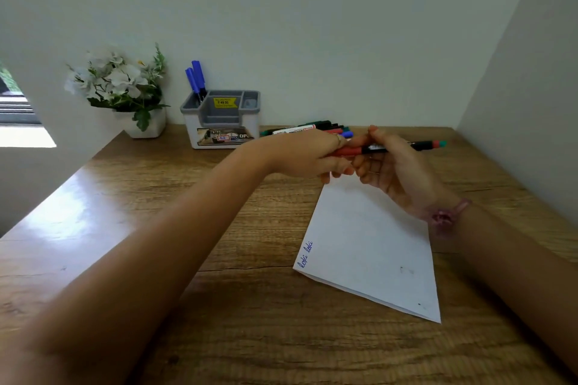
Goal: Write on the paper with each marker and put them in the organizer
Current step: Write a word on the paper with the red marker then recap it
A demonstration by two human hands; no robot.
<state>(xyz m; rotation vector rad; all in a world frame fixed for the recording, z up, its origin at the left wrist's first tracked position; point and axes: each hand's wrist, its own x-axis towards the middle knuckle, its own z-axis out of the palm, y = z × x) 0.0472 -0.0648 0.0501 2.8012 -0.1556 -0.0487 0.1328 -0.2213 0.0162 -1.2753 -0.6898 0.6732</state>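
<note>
Above the far corner of the white paper [372, 247], both hands meet on a red marker [350, 151]. My left hand [306, 156] grips its red cap end; my right hand [394, 172] holds the black barrel. More markers poke out past my right hand, showing red and green ends [434, 144]. The paper carries blue writing [306, 255] at its left corner. Two blue markers [196, 78] stand in the grey and white organizer [194, 125] at the back. Several loose markers [312, 130] lie on the desk to its right.
A white pot of white flowers [125, 87] stands left of the organizer. The wooden desk [219, 244] is closed in by a wall behind and a wall [525, 103] on the right. The desk's left edge drops off near a bright window.
</note>
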